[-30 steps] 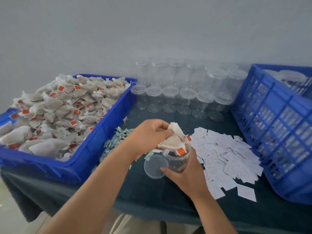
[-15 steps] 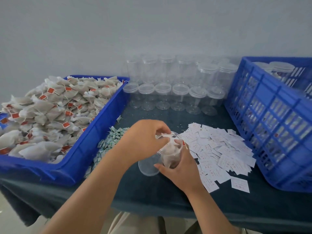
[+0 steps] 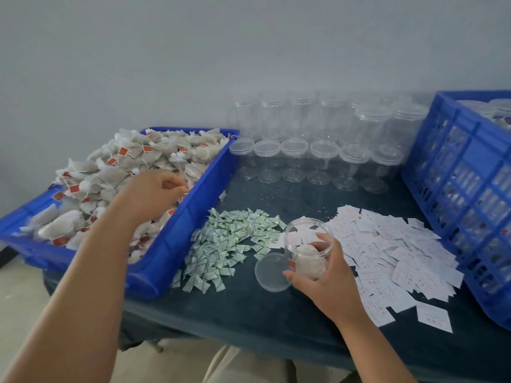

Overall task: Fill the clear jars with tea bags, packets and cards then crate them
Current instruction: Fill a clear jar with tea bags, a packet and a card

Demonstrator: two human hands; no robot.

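Head view: right hand grips jar; left hand seemingly pinches tea bags.

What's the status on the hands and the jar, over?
Left hand in the blue bin, fingers curled among tea bags, grip unclear. Right hand grips the open clear jar, tea bags inside. Lid lies beside it; jar mouth unobstructed.

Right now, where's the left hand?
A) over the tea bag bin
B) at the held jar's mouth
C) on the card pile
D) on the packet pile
A: the left hand is over the tea bags in the blue bin; the right hand holds the jar.
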